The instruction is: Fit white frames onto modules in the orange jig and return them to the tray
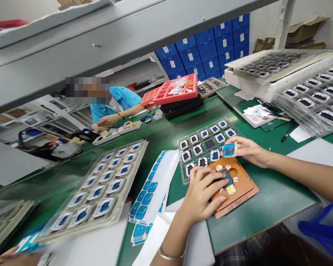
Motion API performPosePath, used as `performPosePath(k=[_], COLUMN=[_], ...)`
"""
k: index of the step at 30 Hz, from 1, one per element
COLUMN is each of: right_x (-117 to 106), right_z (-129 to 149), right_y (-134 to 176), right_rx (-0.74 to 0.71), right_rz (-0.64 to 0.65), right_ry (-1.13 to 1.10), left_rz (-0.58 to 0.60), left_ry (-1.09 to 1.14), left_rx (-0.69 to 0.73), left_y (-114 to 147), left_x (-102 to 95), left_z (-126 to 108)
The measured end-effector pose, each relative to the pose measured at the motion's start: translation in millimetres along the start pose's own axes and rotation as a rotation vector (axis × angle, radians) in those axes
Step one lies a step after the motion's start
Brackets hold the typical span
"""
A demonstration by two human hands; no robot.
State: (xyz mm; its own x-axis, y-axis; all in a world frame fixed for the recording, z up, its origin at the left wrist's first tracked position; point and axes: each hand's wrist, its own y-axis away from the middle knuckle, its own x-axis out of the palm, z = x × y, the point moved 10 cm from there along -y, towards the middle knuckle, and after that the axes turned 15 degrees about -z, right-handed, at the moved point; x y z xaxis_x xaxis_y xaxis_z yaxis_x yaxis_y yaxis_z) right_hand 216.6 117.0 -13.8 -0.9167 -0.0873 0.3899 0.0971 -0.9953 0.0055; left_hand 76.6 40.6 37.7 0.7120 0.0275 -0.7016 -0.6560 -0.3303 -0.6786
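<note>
My left hand [202,194] rests on an orange-brown jig plate [240,190] and pinches a small dark square part [226,178] seated in it. My right hand [248,149] holds a small white-framed square part with a blue face [229,150] just above the jig's far edge. Behind the jig lies a clear tray [208,146] with pockets, several holding similar square parts, some blue-faced and some dark. A white backing sheet of blue square stickers [151,194] lies to the left of my left hand.
A long tray of blue-faced parts [100,186] lies at left on the green table [266,207]. Stacked trays of dark parts [313,96] stand at right. A red tray [170,90] sits farther back. A person in a blue shirt [119,101] works across the table.
</note>
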Motion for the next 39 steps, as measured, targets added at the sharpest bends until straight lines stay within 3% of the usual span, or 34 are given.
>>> performPosePath(k=[7,12,14,21,27,33,39], right_x=[-5.2,-16.4,-13.9,30.9,55.7,67.8,105.0], right_z=[8.4,32.8,34.7,24.5,11.5,3.3,-22.7], right_y=[-0.6,-15.1,-28.8,-85.6,-102.0,-106.6,-97.8], right_rx=[-0.064,-0.419,-0.488,-0.566,-0.552,-0.580,-0.668], right_rz=[0.017,-0.053,-0.067,0.009,0.137,0.227,0.485], right_ry=[0.090,0.650,0.781,1.282,1.606,1.701,1.651], left_rz=[-0.007,-0.007,-0.004,-0.012,0.003,-0.019,-0.026], left_ry=[0.093,0.068,0.051,0.005,-0.054,-0.030,-0.014], left_rx=[-0.025,-0.009,-0.011,0.005,-0.017,-0.049,-0.077], left_y=[1.8,4.0,5.0,9.0,8.6,8.1,8.1], left_x=[-0.6,1.0,2.1,1.9,1.9,0.3,1.3], left_z=[4.4,4.7,4.3,1.4,1.3,0.9,0.8])
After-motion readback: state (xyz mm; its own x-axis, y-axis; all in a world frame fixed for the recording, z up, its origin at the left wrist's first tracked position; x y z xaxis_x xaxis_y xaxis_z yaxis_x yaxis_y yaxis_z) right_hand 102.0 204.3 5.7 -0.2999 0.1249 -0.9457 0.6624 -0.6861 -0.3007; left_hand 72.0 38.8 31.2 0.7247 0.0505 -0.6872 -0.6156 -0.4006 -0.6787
